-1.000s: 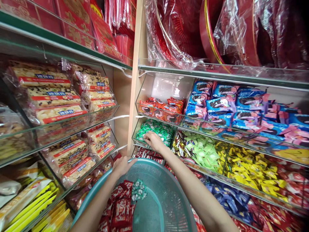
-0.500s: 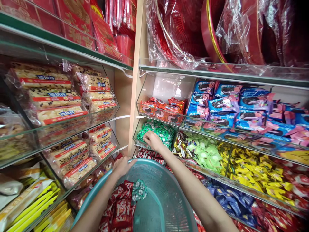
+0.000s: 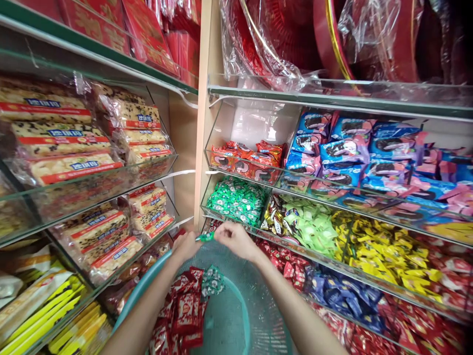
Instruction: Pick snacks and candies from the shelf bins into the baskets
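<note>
A small green-wrapped candy (image 3: pixel 205 237) is stretched between my two hands, above the far rim of a teal plastic basket (image 3: pixel 236 315). My left hand (image 3: pixel 185 245) is closed on its left end, close to the basket rim. My right hand (image 3: pixel 234 240) pinches its right end with thumb and finger. Inside the basket, red packets (image 3: pixel 185 308) lie at the left with a small heap of green candies (image 3: pixel 213 280) beside them. More green candies (image 3: pixel 236 199) fill the clear bin just behind my right hand.
Clear bins on the right hold light green (image 3: pixel 314 227), yellow (image 3: pixel 391 251) and blue (image 3: pixel 343 296) candies, with blue cookie packs (image 3: pixel 345 155) above. Packaged puffed bars (image 3: pixel 70 140) fill the left shelves. A wooden post (image 3: pixel 201 118) stands between both shelf units.
My right hand has come back from the green candy bin to my left hand. A green candy now shows between them. The view has shifted slightly.
</note>
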Demonstrator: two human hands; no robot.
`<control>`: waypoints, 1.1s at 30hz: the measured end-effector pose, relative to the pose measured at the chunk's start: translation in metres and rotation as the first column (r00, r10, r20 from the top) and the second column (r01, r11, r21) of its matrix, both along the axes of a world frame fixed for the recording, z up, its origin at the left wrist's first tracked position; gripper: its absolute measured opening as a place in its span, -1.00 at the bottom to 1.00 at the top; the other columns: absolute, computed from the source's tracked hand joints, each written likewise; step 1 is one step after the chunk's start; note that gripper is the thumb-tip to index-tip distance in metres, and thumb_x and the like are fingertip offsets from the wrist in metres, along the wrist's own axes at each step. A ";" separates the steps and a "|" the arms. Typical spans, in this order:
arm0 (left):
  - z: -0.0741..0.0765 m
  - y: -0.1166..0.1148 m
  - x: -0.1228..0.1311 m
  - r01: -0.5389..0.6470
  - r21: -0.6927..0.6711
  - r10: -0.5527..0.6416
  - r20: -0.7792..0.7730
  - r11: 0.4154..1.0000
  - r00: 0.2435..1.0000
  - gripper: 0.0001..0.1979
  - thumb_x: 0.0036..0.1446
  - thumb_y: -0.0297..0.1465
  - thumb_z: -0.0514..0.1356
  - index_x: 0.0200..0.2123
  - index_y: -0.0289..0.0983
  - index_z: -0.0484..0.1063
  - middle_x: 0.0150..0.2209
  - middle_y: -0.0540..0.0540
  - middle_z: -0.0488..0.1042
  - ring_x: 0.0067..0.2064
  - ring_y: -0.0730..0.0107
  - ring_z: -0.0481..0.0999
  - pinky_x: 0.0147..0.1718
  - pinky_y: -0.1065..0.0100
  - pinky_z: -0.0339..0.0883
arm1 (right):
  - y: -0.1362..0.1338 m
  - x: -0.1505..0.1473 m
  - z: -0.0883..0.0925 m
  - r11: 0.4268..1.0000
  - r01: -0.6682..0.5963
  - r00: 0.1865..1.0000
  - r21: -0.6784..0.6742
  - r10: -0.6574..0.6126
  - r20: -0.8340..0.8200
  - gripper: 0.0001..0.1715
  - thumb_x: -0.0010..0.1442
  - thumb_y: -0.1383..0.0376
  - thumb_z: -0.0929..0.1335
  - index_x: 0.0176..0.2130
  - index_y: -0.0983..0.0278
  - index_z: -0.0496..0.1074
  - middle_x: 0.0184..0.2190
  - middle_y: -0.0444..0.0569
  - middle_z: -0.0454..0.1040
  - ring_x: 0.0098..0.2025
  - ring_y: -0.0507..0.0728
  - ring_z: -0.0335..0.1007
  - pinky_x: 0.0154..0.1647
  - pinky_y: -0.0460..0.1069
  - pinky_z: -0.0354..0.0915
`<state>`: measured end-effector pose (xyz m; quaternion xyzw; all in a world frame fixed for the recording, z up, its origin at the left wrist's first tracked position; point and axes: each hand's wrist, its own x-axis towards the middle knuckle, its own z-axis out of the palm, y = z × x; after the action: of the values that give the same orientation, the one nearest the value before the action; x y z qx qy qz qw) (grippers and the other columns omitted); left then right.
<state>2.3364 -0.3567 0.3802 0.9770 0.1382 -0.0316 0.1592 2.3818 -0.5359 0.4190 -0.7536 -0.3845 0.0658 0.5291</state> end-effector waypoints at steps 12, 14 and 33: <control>-0.014 -0.002 0.008 0.055 0.013 -0.055 0.022 0.998 0.998 -0.30 0.09 0.13 -0.20 -0.09 -0.18 0.49 -0.14 -0.31 0.57 -0.07 -0.10 0.51 -0.16 0.11 0.34 | 0.000 -0.030 -0.094 0.778 0.261 0.924 -0.572 -0.030 0.381 -0.86 0.14 0.42 0.26 -0.32 0.25 0.39 -0.26 -0.05 0.41 -0.22 0.08 0.34 -0.26 -0.09 0.19; -0.015 -0.003 0.008 0.061 0.011 -0.061 0.020 0.998 0.998 -0.27 0.08 0.15 -0.23 -0.10 -0.19 0.49 -0.16 -0.32 0.57 -0.07 -0.11 0.52 -0.17 0.11 0.34 | 0.001 -0.033 -0.097 0.757 0.283 0.889 -0.589 0.023 0.457 -0.87 0.18 0.40 0.25 -0.30 0.25 0.38 -0.24 -0.03 0.41 -0.17 0.10 0.33 -0.21 -0.07 0.21; -0.020 -0.010 0.008 0.081 0.007 -0.082 0.037 0.997 0.996 -0.31 0.08 0.14 -0.18 -0.13 -0.18 0.51 -0.16 -0.30 0.57 -0.07 -0.06 0.52 -0.15 0.12 0.34 | -0.004 -0.047 -0.120 0.707 0.243 0.747 -0.664 0.300 0.593 -0.93 0.16 0.35 0.29 -0.31 0.29 0.38 -0.27 -0.01 0.42 -0.20 0.14 0.33 -0.23 0.01 0.27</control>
<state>2.3444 -0.3667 0.3601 0.9827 0.0953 -0.0194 0.1579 2.3348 -0.5402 0.2990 -0.8620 -0.5032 -0.0558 0.0257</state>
